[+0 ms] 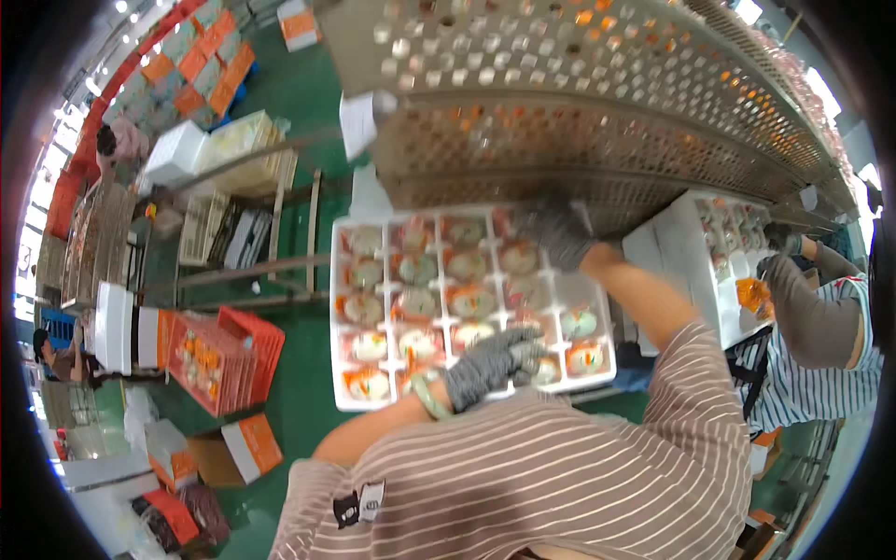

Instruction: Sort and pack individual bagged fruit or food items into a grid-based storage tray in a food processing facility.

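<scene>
A white foam tray [473, 318] with square compartments lies in front of me. Most compartments hold a pale green or white egg-shaped item in a printed clear wrapper [418, 304]; one at the right shows its bare floor. My left hand [493, 365], in a grey knit glove with a green bangle at the wrist, rests over the near rows, its fingers on or just above wrapped items. My right hand [563, 234], also gloved, is blurred by motion at the tray's far right corner. Whether it holds anything is hidden.
Beyond the tray rises a perforated metal chute [504, 140]. At the right a co-worker in a striped top works at another foam box [665, 266]. Red plastic crates [217, 364] and cartons [241, 448] stand on the green floor to the left, near a metal frame.
</scene>
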`<state>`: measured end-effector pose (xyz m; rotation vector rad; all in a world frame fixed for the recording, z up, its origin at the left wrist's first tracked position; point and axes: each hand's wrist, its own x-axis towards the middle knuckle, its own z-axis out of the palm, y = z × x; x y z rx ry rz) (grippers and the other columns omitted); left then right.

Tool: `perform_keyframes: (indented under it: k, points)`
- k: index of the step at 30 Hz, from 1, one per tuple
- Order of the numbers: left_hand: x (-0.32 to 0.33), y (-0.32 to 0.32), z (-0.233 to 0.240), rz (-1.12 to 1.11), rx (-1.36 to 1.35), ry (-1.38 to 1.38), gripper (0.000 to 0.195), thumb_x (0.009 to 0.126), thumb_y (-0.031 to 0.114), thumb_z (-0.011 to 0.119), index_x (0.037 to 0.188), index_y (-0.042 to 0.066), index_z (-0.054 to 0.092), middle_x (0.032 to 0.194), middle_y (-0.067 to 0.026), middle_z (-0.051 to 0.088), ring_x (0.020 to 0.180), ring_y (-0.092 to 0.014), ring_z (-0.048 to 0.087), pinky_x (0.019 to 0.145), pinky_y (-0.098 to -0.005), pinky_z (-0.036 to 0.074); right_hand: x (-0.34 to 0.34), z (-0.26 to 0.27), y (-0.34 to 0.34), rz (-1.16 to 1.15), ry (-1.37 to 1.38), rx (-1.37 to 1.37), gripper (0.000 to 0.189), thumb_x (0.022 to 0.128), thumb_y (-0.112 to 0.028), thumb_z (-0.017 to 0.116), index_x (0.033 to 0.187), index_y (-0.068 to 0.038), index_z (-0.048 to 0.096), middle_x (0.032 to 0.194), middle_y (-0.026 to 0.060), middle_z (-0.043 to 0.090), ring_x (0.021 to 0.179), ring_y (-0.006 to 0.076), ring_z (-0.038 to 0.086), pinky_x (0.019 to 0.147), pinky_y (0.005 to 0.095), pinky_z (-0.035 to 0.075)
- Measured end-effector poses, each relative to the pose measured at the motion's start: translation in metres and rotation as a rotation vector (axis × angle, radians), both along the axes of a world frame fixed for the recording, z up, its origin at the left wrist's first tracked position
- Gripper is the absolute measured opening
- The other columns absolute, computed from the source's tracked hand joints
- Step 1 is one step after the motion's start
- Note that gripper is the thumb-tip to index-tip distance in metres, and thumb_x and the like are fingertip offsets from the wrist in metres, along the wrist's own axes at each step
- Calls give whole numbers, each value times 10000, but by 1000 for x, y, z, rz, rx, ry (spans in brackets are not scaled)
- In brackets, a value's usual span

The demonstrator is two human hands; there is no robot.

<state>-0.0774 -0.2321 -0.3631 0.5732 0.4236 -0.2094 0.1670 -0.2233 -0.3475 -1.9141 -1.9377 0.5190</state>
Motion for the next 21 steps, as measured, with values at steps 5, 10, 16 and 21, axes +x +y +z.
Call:
perform_keyframes:
  k: [5,10,16,21]
  points:
    - [-6,6,-26,-105,429,-254,435,925,171,516,1315,23,395,1135,-110,584,1006,-191,579,878,-306,487,-27,76,23,-230,-151,-383,334,882,-328,541,1154,-143,597,1133,148,595,1078,327,528,944,379,399]
    - [-14,11,-30,-70,385,-296,406,960,198,450,1331,45,384,1177,-121,577,1084,-229,568,931,-350,476,-35,238,-7,468,262,15,351,825,-272,660,1125,-94,626,1094,105,639,1024,239,598,909,351,459]
    - [8,15,6,-108,86,-1,385,923,192,540,1283,84,455,1138,-93,583,966,-126,575,673,-261,512,31,377,65,-15,129,182,545,831,-420,635,1248,-85,527,1220,98,570,1131,203,532,956,343,441]
    - [2,23,-25,-19,-111,-109,339,948,203,483,1249,48,478,1160,-126,559,1000,-185,568,747,-306,502,51,356,197,-120,-304,-214,1098,648,-638,697,1456,-145,140,1489,140,198,1350,314,246,1007,470,384]
